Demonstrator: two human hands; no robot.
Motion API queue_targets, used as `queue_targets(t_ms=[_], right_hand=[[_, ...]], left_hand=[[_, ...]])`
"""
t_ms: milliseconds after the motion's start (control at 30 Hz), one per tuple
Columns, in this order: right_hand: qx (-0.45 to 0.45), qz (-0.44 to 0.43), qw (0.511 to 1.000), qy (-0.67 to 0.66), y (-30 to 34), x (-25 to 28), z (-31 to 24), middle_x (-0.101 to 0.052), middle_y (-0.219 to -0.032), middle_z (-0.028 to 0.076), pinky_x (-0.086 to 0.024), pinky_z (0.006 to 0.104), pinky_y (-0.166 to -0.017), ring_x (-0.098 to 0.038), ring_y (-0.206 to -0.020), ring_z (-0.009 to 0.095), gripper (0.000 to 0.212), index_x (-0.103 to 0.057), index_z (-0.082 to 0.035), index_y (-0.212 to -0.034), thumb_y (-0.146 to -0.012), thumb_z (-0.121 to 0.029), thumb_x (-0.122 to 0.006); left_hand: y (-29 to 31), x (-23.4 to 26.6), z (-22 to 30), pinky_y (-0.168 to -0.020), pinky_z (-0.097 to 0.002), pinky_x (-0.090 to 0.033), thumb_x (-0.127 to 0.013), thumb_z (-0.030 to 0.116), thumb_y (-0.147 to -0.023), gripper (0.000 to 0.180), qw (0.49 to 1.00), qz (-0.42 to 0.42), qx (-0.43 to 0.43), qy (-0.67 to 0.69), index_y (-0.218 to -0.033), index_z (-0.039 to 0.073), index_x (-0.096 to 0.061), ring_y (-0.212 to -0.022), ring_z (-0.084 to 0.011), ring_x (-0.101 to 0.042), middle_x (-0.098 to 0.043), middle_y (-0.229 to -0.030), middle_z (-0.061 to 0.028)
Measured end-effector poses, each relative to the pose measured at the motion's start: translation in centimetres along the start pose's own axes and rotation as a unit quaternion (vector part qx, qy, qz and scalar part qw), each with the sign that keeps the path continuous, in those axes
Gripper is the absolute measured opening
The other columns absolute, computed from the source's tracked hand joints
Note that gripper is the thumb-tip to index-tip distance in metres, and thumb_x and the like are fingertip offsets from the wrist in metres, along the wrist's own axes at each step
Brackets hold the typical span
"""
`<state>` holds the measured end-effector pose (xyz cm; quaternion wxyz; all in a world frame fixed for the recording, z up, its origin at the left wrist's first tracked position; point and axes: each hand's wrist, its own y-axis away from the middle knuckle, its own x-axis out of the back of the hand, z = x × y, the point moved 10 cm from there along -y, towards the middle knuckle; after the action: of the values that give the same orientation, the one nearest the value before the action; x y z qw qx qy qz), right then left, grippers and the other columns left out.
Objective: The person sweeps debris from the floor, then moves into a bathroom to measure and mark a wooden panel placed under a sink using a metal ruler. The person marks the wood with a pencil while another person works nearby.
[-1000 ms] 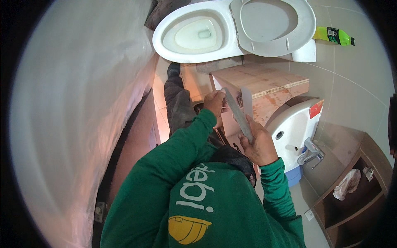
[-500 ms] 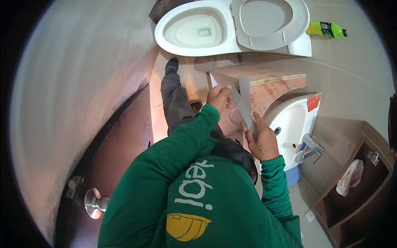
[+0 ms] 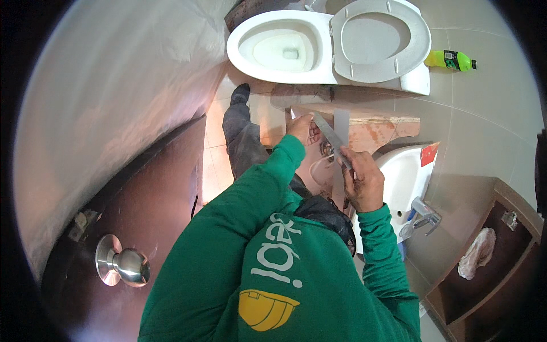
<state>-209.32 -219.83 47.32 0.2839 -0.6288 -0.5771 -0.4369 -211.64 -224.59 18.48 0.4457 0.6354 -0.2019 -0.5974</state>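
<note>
A flat, narrow grey strip (image 3: pixel 328 132), possibly metal, slants between my hands in front of the cabinet. My left hand (image 3: pixel 303 126) pinches its far end. Around its near end close the fingers of my right hand (image 3: pixel 363 181). Just behind the strip runs a pale upright edge band (image 3: pixel 340 124) on a reddish-brown wooden cabinet panel (image 3: pixel 379 126). Whether the strip touches that edge I cannot tell. Beside my right hand is the white washbasin (image 3: pixel 415 176), with a chrome faucet (image 3: pixel 424 215).
A white toilet (image 3: pixel 327 57) with its seat raised stands at the far side. Next to it lies a yellow-green bottle (image 3: pixel 450 60). On the left is a brown door with a round metal knob (image 3: pixel 134 267). A brown open cabinet (image 3: pixel 498 256) at right holds a crumpled whitish bundle (image 3: pixel 477 253).
My view has shifted a little, with the door knob showing more fully. My right hand has moved slightly up and its fingers have re-gripped the strip; both hands still hold it.
</note>
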Motion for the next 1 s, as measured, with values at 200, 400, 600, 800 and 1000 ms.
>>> queue_targets(t_ms=[200, 400, 600, 800, 1000], right_hand=[[-0.031, 0.044, 0.997, -0.063, 0.7, 0.8, 1.0, -0.068, -0.101, 0.019, -0.056, 0.0385, -0.082, -0.069, -0.094, 0.035, 0.041, -0.071, -0.001, -0.118, -0.079, 0.008, -0.064], [-0.165, -0.044, 0.945, -0.278, 2.4, -2.0, 2.3, -0.071, -0.105, 0.019, -0.058, 0.0374, -0.085, -0.072, -0.094, 0.03, 0.059, -0.044, 0.007, -0.146, -0.091, -0.004, -0.066], [-0.487, -0.159, 0.626, -0.588, 3.5, -7.6, 3.8, -0.069, -0.083, 0.018, -0.06, 0.0295, -0.055, -0.072, -0.063, 0.024, 0.064, -0.044, 0.013, -0.137, -0.102, -0.036, -0.064], [-0.514, -0.113, 0.653, -0.544, 0.2, -9.9, 3.3, -0.057, -0.062, 0.009, -0.047, 0.0287, -0.041, -0.054, -0.045, 0.018, 0.037, -0.061, 0.007, -0.117, -0.104, -0.026, -0.05], [-0.573, -0.053, 0.628, -0.524, -2.0, -11.0, 4.7, -0.053, -0.06, 0.007, -0.043, 0.0282, -0.04, -0.05, -0.042, 0.017, 0.037, -0.06, 0.007, -0.117, -0.102, -0.022, -0.043]], left_hand=[[2.5, -1.8, 2.6, -0.072, -0.0324, -0.054, -0.068, 0.035, -0.098, 0.033, 0.995, -0.089, -0.014, 0.043, -0.121, 0.014, -0.056, -0.092, -0.0153, -0.061, -0.064, -0.106, -0.0023], [1.4, -0.8, 3.3, -0.069, -0.0307, -0.057, -0.076, 0.021, -0.092, 0.044, 0.997, -0.041, -0.036, -0.046, -0.129, 0.01, -0.055, -0.081, -0.0138, -0.064, -0.066, -0.101, -0.0011], [-0.3, -1.2, 2.6, -0.067, -0.032, -0.058, -0.073, 0.016, -0.091, 0.03, 0.995, -0.027, -0.027, -0.093, -0.116, 0.005, -0.062, -0.075, -0.0142, -0.067, -0.068, -0.091, -0.0021], [-3.5, -0.7, 1.1, -0.067, -0.0321, -0.057, -0.07, 0.023, -0.093, 0.033, 0.99, -0.016, -0.017, -0.137, -0.121, 0.005, -0.066, -0.078, -0.0154, -0.068, -0.069, -0.093, -0.0025], [-3.3, -2.8, 1.0, -0.066, -0.0378, -0.062, -0.056, 0.027, -0.102, 0.037, 0.986, 0.0, 0.087, -0.14, -0.134, 0.01, -0.061, -0.079, -0.02, -0.073, -0.073, -0.095, -0.0073]])
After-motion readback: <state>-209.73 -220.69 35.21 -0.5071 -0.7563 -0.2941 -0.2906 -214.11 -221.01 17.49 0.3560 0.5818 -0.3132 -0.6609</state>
